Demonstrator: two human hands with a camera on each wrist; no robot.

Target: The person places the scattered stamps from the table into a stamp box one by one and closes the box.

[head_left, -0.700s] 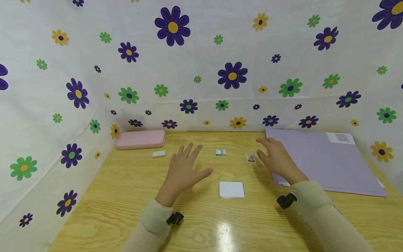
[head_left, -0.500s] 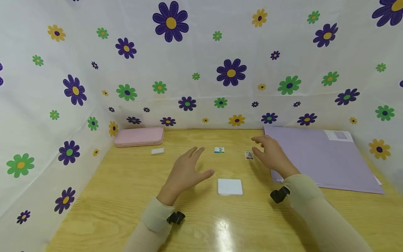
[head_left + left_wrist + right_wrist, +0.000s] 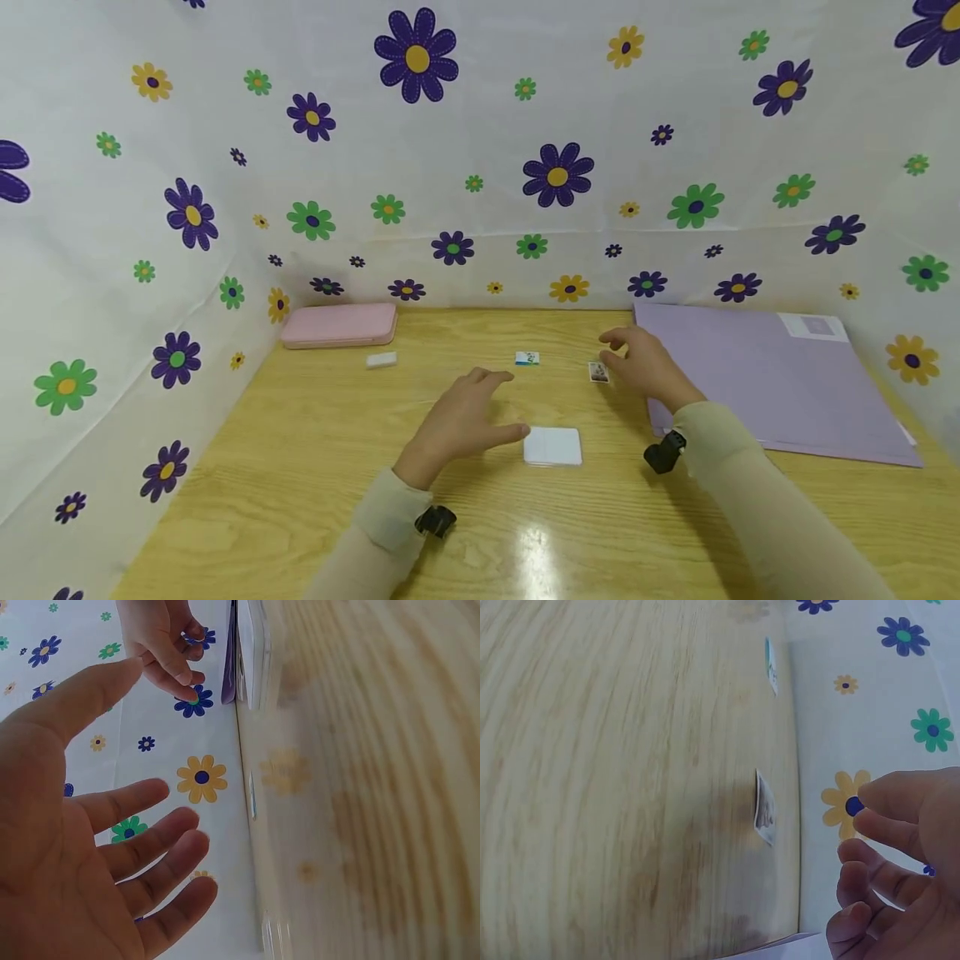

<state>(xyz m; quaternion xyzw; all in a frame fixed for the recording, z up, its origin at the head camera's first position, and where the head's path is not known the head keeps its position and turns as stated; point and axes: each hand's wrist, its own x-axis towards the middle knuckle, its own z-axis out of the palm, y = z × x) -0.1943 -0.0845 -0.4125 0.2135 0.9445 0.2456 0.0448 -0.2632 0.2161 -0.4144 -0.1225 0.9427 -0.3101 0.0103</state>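
The fingers (image 3: 154,844) of the left hand (image 3: 461,427), at the centre of the head frame and a little low, are released, loosely bent and spread, with the thumb held out. In the left wrist view that thumb is apart from the white stack (image 3: 552,447), which lies flat just right of the thumb tip in the head frame. The right hand (image 3: 647,364), right of centre, is released too, its fingers lightly curved; the small photo (image 3: 598,372) lies just beside its thumb, apart from it in the right wrist view. A small blue-and-white card (image 3: 527,358) lies between the two hands, farther up the frame. Farther out on the table (image 3: 270,483) are a white block (image 3: 382,360) and a pink case (image 3: 340,325) at left, and a purple folder (image 3: 757,375) at right. Flowered cloth (image 3: 465,125) fills the upper frame.
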